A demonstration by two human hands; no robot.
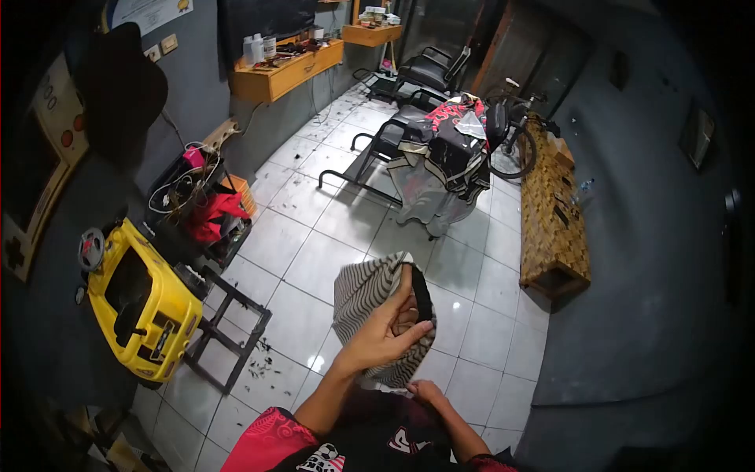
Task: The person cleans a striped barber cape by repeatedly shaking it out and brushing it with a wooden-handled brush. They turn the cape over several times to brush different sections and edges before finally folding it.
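Observation:
In front of my body hangs a striped grey-and-black cloth [363,297] with a black band [422,297] along its right edge. My left hand [391,324] is closed on it near the band, thumb stretched across the front and the other fingers curled. Down at the cloth's lower edge, my right hand [425,391] is closed and seems to pinch the fabric; its fingertips are small and partly hidden.
Left of me stand a yellow toy car [149,307], a dark metal frame [228,326] and a cable-filled cart [185,189]. Ahead is a cloth-draped black chair [385,141]. A woven-pattern bench [553,236] lines the right wall. Hair clippings [263,363] dot the tiles.

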